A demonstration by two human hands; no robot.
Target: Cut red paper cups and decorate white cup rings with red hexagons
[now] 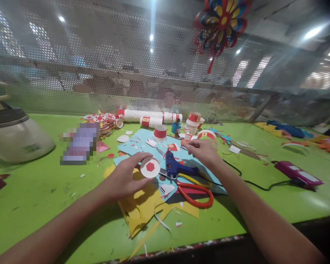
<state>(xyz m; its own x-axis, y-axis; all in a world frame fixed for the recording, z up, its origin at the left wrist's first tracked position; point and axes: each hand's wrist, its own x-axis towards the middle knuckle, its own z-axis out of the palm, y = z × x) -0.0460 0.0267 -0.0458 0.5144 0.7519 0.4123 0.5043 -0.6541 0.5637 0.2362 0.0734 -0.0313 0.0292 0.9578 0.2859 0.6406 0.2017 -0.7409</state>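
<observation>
My left hand [129, 174] grips a white paper cup [155, 168] by its sides. One round end faces me, with a red hexagon [150, 167] on it. Further off, my right hand [202, 149] is pinched closed just above the light blue paper; what its fingertips hold is too small to make out. A blue glue gun [178, 167] lies between the hands. Scissors with red and yellow handles [196, 200] rest beside it, their blades partly hidden behind the cup. Near the right fingertips is a red and white paper scrap [173, 147].
Light blue paper [136, 141] and yellow sheets [143, 211] cover the green table's middle. Paper cups [191, 124] and a white tube [145, 115] stand behind. A phone [81, 143] and large jug [16, 128] are left; a purple power strip [297, 172] with a black cord lies right.
</observation>
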